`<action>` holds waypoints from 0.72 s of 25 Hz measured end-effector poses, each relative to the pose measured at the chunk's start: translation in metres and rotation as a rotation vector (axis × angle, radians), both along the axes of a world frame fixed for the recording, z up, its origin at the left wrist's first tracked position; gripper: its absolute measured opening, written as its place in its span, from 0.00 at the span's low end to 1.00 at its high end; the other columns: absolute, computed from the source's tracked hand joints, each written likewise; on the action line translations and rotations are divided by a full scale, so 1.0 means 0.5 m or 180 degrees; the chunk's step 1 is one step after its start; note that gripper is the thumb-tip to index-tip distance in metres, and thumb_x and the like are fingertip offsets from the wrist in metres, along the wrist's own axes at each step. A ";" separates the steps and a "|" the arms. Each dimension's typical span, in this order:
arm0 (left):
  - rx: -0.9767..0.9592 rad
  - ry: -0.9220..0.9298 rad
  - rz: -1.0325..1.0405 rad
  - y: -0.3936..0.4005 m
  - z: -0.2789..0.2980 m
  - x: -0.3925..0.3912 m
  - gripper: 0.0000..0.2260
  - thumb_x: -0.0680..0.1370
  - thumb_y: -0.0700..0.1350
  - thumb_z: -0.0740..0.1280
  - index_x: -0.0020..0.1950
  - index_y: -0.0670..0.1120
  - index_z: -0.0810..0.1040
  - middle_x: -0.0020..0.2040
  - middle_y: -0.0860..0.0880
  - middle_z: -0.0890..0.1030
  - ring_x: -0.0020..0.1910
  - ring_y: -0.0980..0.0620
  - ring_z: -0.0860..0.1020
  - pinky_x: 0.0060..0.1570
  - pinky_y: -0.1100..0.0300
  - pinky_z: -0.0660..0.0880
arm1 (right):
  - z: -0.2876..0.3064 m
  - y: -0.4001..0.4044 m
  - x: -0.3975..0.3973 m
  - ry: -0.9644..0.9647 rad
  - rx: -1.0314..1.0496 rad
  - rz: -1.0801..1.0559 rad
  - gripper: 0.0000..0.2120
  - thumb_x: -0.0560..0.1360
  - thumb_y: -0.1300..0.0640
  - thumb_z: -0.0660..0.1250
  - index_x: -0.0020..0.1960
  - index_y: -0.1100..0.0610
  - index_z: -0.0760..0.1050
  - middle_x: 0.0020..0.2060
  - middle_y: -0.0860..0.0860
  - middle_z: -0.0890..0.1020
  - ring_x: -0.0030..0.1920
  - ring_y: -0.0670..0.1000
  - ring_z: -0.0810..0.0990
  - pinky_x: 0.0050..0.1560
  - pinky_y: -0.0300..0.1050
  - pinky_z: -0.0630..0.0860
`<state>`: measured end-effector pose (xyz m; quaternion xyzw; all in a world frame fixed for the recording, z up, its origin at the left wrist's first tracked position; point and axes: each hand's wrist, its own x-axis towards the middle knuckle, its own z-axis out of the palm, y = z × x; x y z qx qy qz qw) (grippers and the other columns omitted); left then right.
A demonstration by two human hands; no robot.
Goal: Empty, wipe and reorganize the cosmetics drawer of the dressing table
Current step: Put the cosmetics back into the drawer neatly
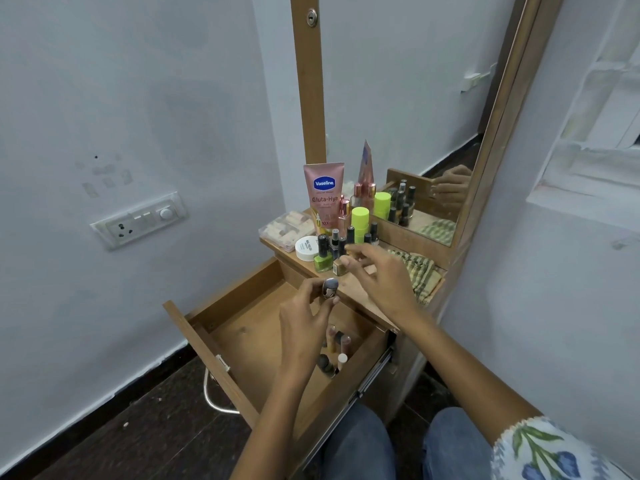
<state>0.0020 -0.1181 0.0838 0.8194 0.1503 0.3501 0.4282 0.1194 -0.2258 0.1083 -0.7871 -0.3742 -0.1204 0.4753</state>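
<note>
Holding a small bottle (330,288) pinched in the left hand (304,317) above the drawer (242,327), while the right hand (377,275), fingers spread, touches a bottle on the tabletop (356,292) just beyond.

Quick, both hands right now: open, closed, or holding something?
Left hand: grips a small dark nail polish bottle above the open drawer.
Right hand: open, fingers spread over the tabletop bottles, holding nothing.

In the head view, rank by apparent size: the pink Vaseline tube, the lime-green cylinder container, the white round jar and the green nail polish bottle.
1. Pink Vaseline tube, clearly largest.
2. Lime-green cylinder container.
3. White round jar and green nail polish bottle: these look alike in size, so I won't rank them.
</note>
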 end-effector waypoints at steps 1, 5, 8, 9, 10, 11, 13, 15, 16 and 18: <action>-0.0086 0.0029 0.0000 0.007 -0.003 -0.005 0.12 0.72 0.40 0.73 0.52 0.52 0.79 0.44 0.64 0.79 0.48 0.69 0.77 0.46 0.77 0.71 | -0.002 0.012 0.015 -0.0265 -0.0264 -0.0297 0.18 0.76 0.48 0.67 0.63 0.53 0.77 0.48 0.47 0.79 0.41 0.43 0.79 0.39 0.38 0.77; -0.0326 0.0152 -0.0008 0.043 -0.017 -0.024 0.12 0.72 0.41 0.74 0.51 0.53 0.79 0.45 0.62 0.81 0.48 0.66 0.79 0.50 0.70 0.75 | -0.021 0.051 0.042 -0.0911 -0.0885 -0.0721 0.21 0.72 0.53 0.73 0.64 0.55 0.76 0.51 0.54 0.77 0.44 0.51 0.79 0.37 0.39 0.71; -0.0535 0.0291 0.0093 0.067 -0.019 -0.037 0.12 0.71 0.42 0.74 0.48 0.57 0.77 0.45 0.63 0.80 0.47 0.64 0.79 0.50 0.66 0.76 | -0.017 0.049 0.038 -0.0881 -0.0619 -0.0732 0.15 0.70 0.56 0.75 0.54 0.58 0.77 0.47 0.52 0.80 0.42 0.50 0.80 0.35 0.37 0.69; -0.0601 0.0338 0.0122 0.074 -0.022 -0.042 0.13 0.71 0.42 0.74 0.47 0.57 0.77 0.45 0.63 0.80 0.47 0.63 0.79 0.49 0.66 0.76 | -0.014 0.044 0.034 -0.0844 -0.0517 -0.0704 0.13 0.70 0.57 0.75 0.52 0.58 0.77 0.44 0.51 0.81 0.40 0.50 0.81 0.34 0.37 0.69; -0.0642 0.0379 0.0134 0.080 -0.027 -0.047 0.13 0.71 0.42 0.74 0.47 0.58 0.76 0.44 0.62 0.80 0.47 0.63 0.79 0.48 0.66 0.75 | -0.012 0.038 0.029 -0.0806 -0.0399 -0.0620 0.11 0.71 0.58 0.75 0.51 0.58 0.77 0.43 0.51 0.82 0.39 0.48 0.81 0.34 0.36 0.70; -0.0667 0.0409 0.0137 0.086 -0.034 -0.054 0.13 0.71 0.41 0.74 0.46 0.58 0.77 0.44 0.61 0.80 0.47 0.61 0.79 0.46 0.66 0.76 | -0.010 0.032 0.020 -0.0740 -0.0259 -0.0472 0.10 0.71 0.59 0.74 0.50 0.58 0.77 0.42 0.50 0.83 0.38 0.46 0.81 0.34 0.34 0.73; -0.0656 0.0455 0.0212 0.099 -0.054 -0.065 0.12 0.70 0.42 0.75 0.47 0.55 0.78 0.45 0.59 0.81 0.48 0.60 0.79 0.44 0.62 0.77 | -0.006 0.028 -0.007 -0.0446 -0.0027 -0.0089 0.08 0.71 0.59 0.74 0.48 0.58 0.78 0.41 0.49 0.83 0.39 0.42 0.82 0.39 0.33 0.78; -0.0662 0.0510 0.0358 0.108 -0.076 -0.071 0.11 0.69 0.42 0.76 0.49 0.50 0.80 0.45 0.57 0.82 0.47 0.60 0.80 0.47 0.57 0.79 | -0.009 0.031 -0.040 0.0066 0.0029 0.0298 0.08 0.69 0.59 0.75 0.46 0.58 0.80 0.40 0.49 0.84 0.40 0.42 0.83 0.43 0.34 0.80; -0.0688 0.0536 0.0417 0.110 -0.082 -0.073 0.12 0.69 0.42 0.76 0.50 0.50 0.80 0.46 0.56 0.82 0.46 0.60 0.80 0.48 0.56 0.79 | -0.015 0.034 -0.057 0.0322 -0.0015 0.0440 0.08 0.68 0.59 0.76 0.45 0.58 0.80 0.39 0.48 0.84 0.40 0.42 0.83 0.43 0.35 0.80; -0.0715 0.0538 0.0465 0.112 -0.088 -0.073 0.12 0.69 0.42 0.76 0.50 0.49 0.80 0.46 0.54 0.82 0.47 0.58 0.80 0.50 0.57 0.79 | -0.035 0.042 -0.089 0.0667 -0.0214 0.0611 0.07 0.67 0.60 0.77 0.43 0.57 0.81 0.37 0.47 0.84 0.37 0.42 0.83 0.40 0.37 0.81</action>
